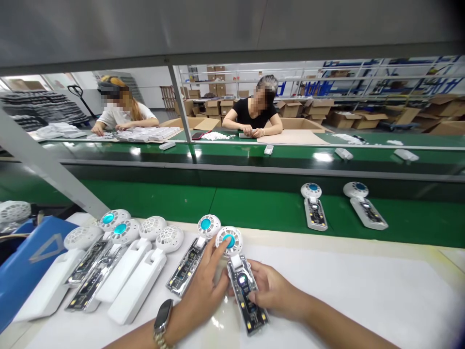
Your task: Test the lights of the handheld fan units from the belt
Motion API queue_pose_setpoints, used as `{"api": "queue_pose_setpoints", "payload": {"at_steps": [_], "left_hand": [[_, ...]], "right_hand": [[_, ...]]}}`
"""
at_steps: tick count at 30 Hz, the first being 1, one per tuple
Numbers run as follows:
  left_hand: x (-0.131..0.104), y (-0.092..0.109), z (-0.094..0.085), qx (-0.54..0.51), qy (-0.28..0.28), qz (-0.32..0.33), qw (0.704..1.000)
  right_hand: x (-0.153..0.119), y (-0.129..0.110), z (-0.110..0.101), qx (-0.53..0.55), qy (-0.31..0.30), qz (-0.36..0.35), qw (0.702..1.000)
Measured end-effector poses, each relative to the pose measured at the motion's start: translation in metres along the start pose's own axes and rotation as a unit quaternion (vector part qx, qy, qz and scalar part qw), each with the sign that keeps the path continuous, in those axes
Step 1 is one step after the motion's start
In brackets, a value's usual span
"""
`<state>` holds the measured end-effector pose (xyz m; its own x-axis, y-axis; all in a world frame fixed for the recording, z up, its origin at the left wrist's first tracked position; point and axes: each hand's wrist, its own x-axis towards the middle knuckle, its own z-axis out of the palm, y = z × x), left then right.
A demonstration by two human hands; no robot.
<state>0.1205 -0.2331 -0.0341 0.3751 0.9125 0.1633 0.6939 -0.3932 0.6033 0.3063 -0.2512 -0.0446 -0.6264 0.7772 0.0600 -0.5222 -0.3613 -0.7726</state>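
Closest to the lens, two bare forearms (334,315) crossed the lower edge, the left one with a dark-faced wristwatch (163,315) at the wrist. The right hand (274,291) was closed around the clear-bodied fan unit (241,286), its thumb pressed on the face of the circuit board and its fingers curled behind the body. The left hand (205,286) was partly open, its index finger laid on the blue hub of the unit's round white head and its thumb beside the body; whether it bore any weight could not be told. This unit was tilted above the white worktop (363,286). Just beside the left hand lay a second clear unit (185,266), and farther left a cluster of two more clear units (96,281) among three white-cased units (138,291), with a blue bin (36,261) at the far left. Beyond the worktop ran a green belt (254,208) bearing two clear units, well to the right. Across from it sat two co-workers (254,116), one with a pile of small white parts (217,136) close by, and behind them stood cardboard boxes (343,118).
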Motion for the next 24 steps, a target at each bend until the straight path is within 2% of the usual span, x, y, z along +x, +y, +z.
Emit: {"api": "queue_pose_setpoints", "payload": {"at_steps": [5,20,22,24], "left_hand": [[0.0,0.0,-0.001,-0.004,-0.01,-0.009,1.0],[0.0,0.001,0.0,-0.001,0.011,0.012,1.0],[-0.004,-0.001,-0.001,-0.001,0.049,0.068,0.996],[-0.011,-0.004,-0.003,-0.022,0.062,0.2,0.978]], "right_hand": [[0.0,0.0,0.001,-0.012,0.007,0.002,1.0],[0.0,0.002,0.008,-0.034,0.026,-0.028,0.999],[-0.002,0.006,0.009,-0.041,0.047,-0.041,0.997],[-0.005,0.011,0.011,-0.081,0.088,-0.058,0.991]]}}
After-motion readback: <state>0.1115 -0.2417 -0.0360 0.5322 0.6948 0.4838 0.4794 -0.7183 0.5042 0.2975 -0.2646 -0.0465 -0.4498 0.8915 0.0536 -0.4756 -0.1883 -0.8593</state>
